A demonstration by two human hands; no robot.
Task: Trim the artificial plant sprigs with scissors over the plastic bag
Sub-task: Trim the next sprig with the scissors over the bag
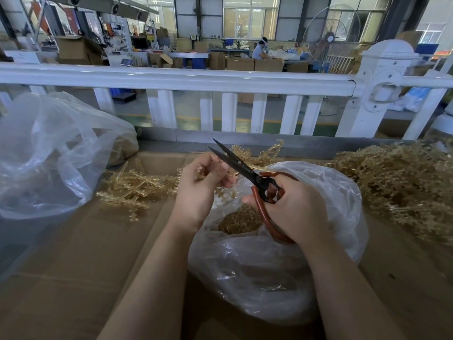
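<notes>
Scissors (247, 171) up over the plastic bag (282, 261), black blades parted, orange-brown handles gripped in the right hand (291, 209); no writing readable on them. Left hand (203, 185) pinches a tan sprig (226, 192) just left of the blades, above the bag's mouth. More sprigs (402, 180) heaped right on the table (73, 253).

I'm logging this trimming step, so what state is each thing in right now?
Scissors: blades slightly apart, in the right hand's grip.
Right hand: curled round the red handles.
Left hand: pinching a sprig over the bag.
Plastic bag: open, clippings inside.
Pile of sprigs: loose, at right.
Second bag: crumpled, at left.
</notes>
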